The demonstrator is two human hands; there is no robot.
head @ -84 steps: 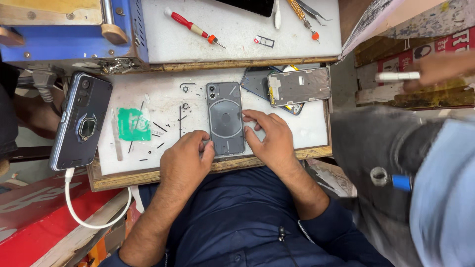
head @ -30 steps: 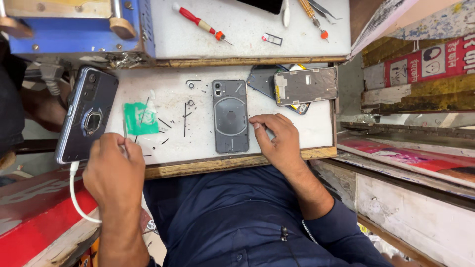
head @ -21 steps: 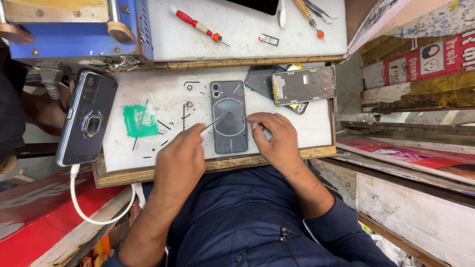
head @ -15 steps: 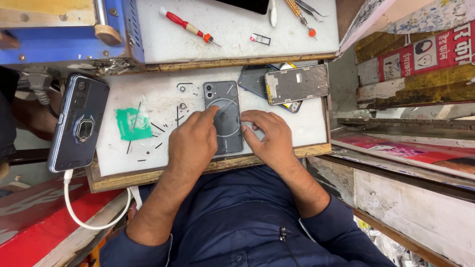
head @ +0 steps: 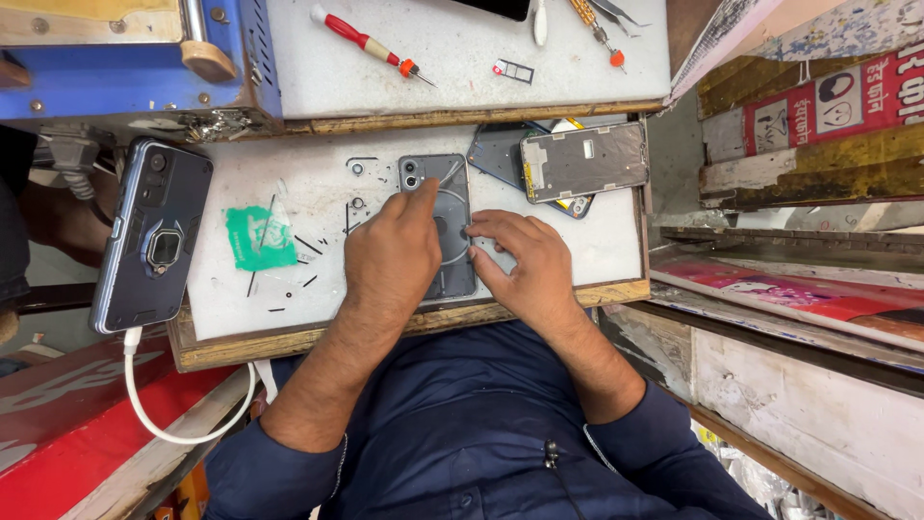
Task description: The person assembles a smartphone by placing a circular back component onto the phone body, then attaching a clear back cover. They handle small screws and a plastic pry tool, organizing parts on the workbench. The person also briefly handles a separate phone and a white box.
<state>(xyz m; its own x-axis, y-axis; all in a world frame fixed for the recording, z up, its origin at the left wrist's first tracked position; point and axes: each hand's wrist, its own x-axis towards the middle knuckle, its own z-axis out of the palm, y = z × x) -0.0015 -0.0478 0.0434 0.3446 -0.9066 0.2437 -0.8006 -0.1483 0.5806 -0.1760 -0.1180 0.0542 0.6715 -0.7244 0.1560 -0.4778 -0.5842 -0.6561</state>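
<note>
Grey phone [head: 445, 223] lies face down at the middle of the white work board [head: 318, 289]. Left hand [head: 393, 258] presses flat on its back, fingers spread, grasping nothing; right hand [head: 525, 260] pinches its right edge. Apparently the back is being worked loose, which calls for steady pressure. No containers show; a metal phone frame [head: 585, 159] lies at upper right.

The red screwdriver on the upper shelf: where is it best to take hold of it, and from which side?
Take the red screwdriver by its thick red handle, the upper left end, coming from above with fingers across the handle. It lies flat and slanted on the white shelf, thin metal tip toward the lower right, with free space on both sides, so a grip across the handle looks easiest.
</note>
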